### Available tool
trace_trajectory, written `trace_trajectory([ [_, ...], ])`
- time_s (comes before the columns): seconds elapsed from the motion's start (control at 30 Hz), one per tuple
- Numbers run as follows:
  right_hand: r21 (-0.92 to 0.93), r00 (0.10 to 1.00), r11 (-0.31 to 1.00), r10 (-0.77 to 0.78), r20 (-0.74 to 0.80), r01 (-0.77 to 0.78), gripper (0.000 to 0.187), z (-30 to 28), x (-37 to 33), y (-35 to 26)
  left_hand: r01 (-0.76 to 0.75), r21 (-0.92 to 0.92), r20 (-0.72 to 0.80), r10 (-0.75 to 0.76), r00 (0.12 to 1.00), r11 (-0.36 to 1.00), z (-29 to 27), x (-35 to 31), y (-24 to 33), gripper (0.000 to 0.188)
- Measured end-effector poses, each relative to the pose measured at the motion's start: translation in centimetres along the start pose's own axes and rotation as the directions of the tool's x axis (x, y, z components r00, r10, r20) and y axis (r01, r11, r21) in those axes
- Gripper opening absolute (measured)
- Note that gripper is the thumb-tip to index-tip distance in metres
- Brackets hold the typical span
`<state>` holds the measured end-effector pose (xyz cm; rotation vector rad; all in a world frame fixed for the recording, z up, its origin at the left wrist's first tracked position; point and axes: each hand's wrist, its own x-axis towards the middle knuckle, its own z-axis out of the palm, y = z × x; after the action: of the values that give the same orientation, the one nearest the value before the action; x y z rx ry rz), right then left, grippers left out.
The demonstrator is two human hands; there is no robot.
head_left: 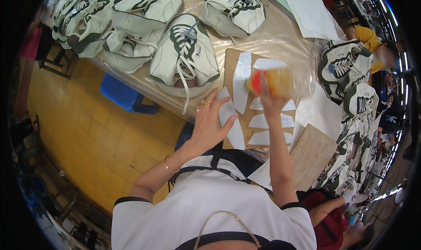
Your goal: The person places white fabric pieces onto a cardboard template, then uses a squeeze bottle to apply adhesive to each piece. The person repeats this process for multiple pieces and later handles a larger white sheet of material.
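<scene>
Gripping a sideways jar (287, 82), red end leftward, right fingers (264, 84) curl; left fingers (217, 105) spread.

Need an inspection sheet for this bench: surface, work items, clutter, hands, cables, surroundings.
Surface: table covered in clear, wrinkled film.
Work items: brown board bearing cut white pieces; bottle, clear with a yellow-orange part, tilted onto its side, motion-blurred.
Clutter: white-and-green shoes beyond the board and to the left, some stacked; more shoes piled at right; white sheets; second board at lower right.
Hands: left hand spread, fingers on a white piece; right hand grips the bottle over the board.
Cables: nothing seen.
Surroundings: blue stool on a yellow floor; other people at right.
</scene>
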<state>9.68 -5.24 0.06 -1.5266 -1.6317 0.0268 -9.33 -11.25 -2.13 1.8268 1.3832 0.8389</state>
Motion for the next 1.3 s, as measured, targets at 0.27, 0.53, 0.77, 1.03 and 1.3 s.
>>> trace_trajectory([
  [0.27, -0.005, 0.986, 0.987, -0.162, 0.041, 0.162, 0.016, -2.0, -5.0, -1.4, 0.081, -0.059, 0.141, -0.072, 0.987, 0.995, -1.0, 1.6, 0.0, 0.046],
  [0.53, 0.220, 0.986, 0.974, -0.007, -0.167, 0.044, 0.018, 5.1, 6.0, 0.4, 0.103, 0.054, 0.070, -0.106, 0.992, 0.993, -0.3, 1.4, -0.3, 0.043],
  [0.77, 0.254, 0.966, 0.937, -0.203, -0.162, 0.240, 0.018, 3.7, 3.1, -2.3, 0.082, -0.105, -0.018, -0.085, 0.996, 0.991, 0.1, 1.3, -1.2, 0.031],
  [1.03, 0.235, 0.998, 0.970, -0.054, -0.017, 0.056, 0.016, 4.6, 4.4, -1.5, 0.132, -0.313, 0.062, -0.119, 0.991, 0.941, -1.3, 2.3, -1.9, 0.026],
  [1.3, 0.137, 0.976, 0.981, -0.156, 0.154, 0.136, 0.017, -2.2, -3.8, -3.0, 0.181, -0.216, 0.024, -0.180, 0.983, 0.960, -0.5, 2.4, -1.9, 0.021],
])
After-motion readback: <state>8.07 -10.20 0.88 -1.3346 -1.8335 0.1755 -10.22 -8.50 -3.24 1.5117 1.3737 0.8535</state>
